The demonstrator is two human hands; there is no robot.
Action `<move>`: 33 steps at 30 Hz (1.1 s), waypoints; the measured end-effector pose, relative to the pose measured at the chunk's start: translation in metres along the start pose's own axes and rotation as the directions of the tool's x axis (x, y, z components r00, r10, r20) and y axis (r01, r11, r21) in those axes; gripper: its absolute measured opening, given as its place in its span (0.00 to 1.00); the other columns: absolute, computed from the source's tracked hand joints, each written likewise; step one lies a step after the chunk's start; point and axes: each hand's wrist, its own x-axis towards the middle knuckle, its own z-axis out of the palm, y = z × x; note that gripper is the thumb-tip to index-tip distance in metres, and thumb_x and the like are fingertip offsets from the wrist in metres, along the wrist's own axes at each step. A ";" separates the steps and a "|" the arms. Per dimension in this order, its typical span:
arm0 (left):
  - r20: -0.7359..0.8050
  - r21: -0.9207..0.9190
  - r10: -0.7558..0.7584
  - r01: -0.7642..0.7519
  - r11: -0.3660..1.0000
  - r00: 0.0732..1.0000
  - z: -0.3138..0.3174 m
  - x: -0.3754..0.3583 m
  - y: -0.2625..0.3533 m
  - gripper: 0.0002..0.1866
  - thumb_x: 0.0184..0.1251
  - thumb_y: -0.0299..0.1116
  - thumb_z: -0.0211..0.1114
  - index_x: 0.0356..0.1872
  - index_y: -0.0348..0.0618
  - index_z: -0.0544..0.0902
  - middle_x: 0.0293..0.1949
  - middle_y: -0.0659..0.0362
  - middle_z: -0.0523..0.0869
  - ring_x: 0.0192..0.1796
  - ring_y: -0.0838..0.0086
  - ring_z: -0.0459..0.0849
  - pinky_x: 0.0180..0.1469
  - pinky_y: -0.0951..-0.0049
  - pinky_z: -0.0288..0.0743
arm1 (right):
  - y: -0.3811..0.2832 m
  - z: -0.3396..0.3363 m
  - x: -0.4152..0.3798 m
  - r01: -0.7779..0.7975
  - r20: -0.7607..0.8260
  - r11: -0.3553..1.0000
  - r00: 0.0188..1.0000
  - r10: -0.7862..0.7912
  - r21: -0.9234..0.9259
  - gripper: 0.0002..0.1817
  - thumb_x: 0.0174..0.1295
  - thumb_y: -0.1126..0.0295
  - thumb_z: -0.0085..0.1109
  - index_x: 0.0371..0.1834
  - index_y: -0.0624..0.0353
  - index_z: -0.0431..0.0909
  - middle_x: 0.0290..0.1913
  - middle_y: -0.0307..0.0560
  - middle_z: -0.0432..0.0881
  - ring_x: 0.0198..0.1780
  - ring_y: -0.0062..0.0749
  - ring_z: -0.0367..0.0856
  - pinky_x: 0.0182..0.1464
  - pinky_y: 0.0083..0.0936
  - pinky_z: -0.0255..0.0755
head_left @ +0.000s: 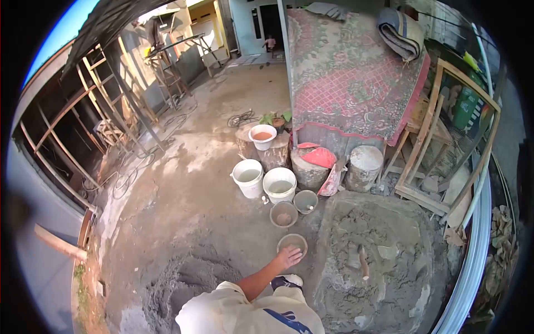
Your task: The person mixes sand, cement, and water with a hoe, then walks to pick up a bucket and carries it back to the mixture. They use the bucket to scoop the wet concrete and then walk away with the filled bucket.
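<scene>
I observe one hand (288, 257), which side I cannot tell, fingers spread flat on the rim of a small bowl (292, 242); mortar heap (378, 256) lies beside it, white buckets (280, 184) beyond

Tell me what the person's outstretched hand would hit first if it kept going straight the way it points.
Which hand it is cannot be told. It already rests on the rim of the small bowl. Straight on, it would probably meet the grey bucket next, though depth is hard to judge.
</scene>
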 end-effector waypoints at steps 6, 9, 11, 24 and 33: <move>-0.118 0.240 0.406 -0.371 0.897 0.906 -0.214 -0.061 -0.128 0.20 0.66 0.43 0.50 0.57 0.49 0.71 0.60 0.54 0.73 0.60 0.57 0.73 0.58 0.51 0.67 | -0.096 -0.034 0.061 0.280 0.058 0.960 0.959 -0.278 -0.029 0.24 0.58 0.56 0.57 0.48 0.67 0.78 0.43 0.62 0.80 0.43 0.45 0.81 0.47 0.37 0.73; -0.088 0.858 0.260 -0.060 0.511 0.961 -0.323 -0.069 -0.154 0.20 0.60 0.41 0.54 0.54 0.51 0.75 0.61 0.49 0.73 0.60 0.59 0.75 0.60 0.56 0.68 | -0.121 -0.037 0.070 0.355 0.088 0.933 0.933 -0.350 -0.049 0.24 0.58 0.56 0.57 0.48 0.66 0.78 0.41 0.60 0.81 0.42 0.45 0.81 0.45 0.37 0.74; -0.426 0.893 0.503 0.258 0.369 0.752 -0.311 -0.097 -0.154 0.16 0.61 0.42 0.54 0.46 0.48 0.78 0.52 0.50 0.78 0.53 0.61 0.79 0.53 0.60 0.72 | -0.126 -0.037 0.075 0.384 0.103 0.921 0.921 -0.376 -0.069 0.24 0.58 0.55 0.57 0.48 0.65 0.78 0.40 0.59 0.81 0.41 0.45 0.81 0.44 0.37 0.74; -0.250 0.877 0.433 0.013 0.481 0.866 -0.204 -0.100 -0.117 0.23 0.64 0.53 0.52 0.26 0.44 0.83 0.21 0.55 0.84 0.25 0.66 0.83 0.32 0.66 0.77 | -0.124 -0.020 0.125 0.508 0.162 0.816 0.861 -0.481 -0.275 0.23 0.59 0.54 0.56 0.49 0.61 0.79 0.32 0.52 0.84 0.33 0.44 0.82 0.36 0.37 0.77; 0.264 0.956 0.532 -0.290 -0.034 0.805 -0.157 -0.096 -0.128 0.21 0.65 0.50 0.53 0.30 0.41 0.81 0.30 0.46 0.82 0.36 0.54 0.82 0.40 0.59 0.75 | -0.137 -0.069 0.139 0.512 0.047 0.798 0.832 -0.553 0.319 0.15 0.55 0.76 0.59 0.47 0.65 0.76 0.36 0.48 0.81 0.33 0.35 0.80 0.31 0.30 0.75</move>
